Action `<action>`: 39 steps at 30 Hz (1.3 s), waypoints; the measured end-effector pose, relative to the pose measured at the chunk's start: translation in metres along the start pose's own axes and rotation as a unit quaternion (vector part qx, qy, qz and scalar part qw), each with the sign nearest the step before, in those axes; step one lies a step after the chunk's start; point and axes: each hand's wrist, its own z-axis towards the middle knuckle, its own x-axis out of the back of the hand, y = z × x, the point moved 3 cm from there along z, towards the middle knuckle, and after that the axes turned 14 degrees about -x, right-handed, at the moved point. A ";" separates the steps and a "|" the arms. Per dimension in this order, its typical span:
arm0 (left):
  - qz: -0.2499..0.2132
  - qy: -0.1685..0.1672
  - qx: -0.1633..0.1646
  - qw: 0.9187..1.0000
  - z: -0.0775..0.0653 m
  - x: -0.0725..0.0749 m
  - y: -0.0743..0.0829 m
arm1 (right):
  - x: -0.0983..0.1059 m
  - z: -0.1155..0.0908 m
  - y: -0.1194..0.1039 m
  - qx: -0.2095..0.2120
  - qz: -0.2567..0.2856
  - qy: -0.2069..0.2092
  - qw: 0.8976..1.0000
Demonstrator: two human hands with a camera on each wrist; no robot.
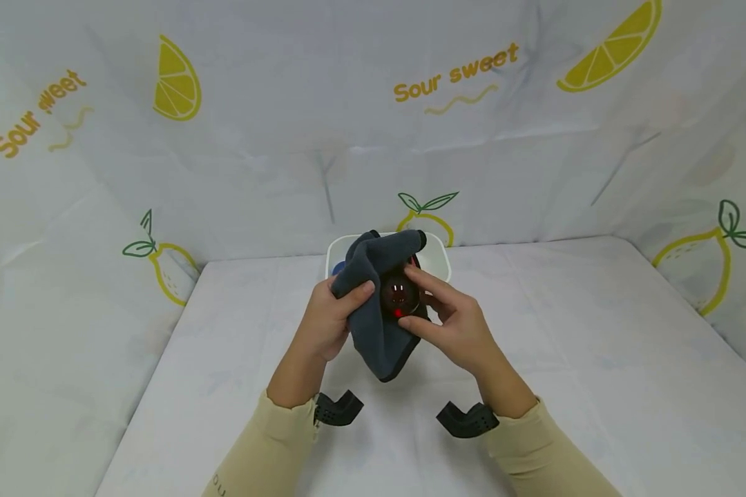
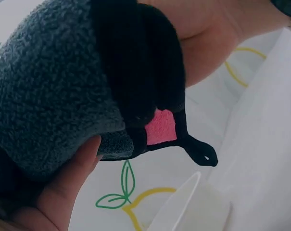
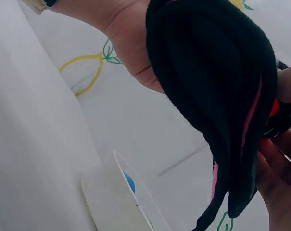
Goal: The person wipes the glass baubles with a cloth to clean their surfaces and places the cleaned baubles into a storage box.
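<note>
Head view: the left hand (image 1: 329,314) pinches a grey cloth (image 1: 369,338); the right hand (image 1: 456,324) pinches a round dark object (image 1: 400,293) over it, near a white container (image 1: 438,259). Left wrist: the cloth shows a black loop (image 2: 203,156). Right wrist: a blue thing (image 3: 130,183) sits inside the container.

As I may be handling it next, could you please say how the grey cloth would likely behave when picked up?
The grey cloth is probably floppy, since it folds and droops below the left hand. Its fuzzy pile suggests it should not slip easily.
</note>
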 end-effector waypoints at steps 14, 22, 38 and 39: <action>0.139 -0.012 -0.030 0.990 -0.001 -0.008 0.000 | -0.001 -0.002 -0.001 0.034 -0.098 0.093 0.990; 0.221 -0.011 -0.035 0.975 -0.003 -0.014 -0.006 | -0.006 -0.003 -0.006 0.069 -0.231 0.146 0.959; 0.203 -0.006 -0.028 0.979 -0.002 -0.010 -0.002 | -0.014 -0.006 -0.008 0.054 -0.225 0.174 0.957; 0.185 -0.005 -0.028 0.982 -0.002 -0.009 -0.002 | -0.014 -0.007 -0.009 0.048 -0.201 0.171 0.963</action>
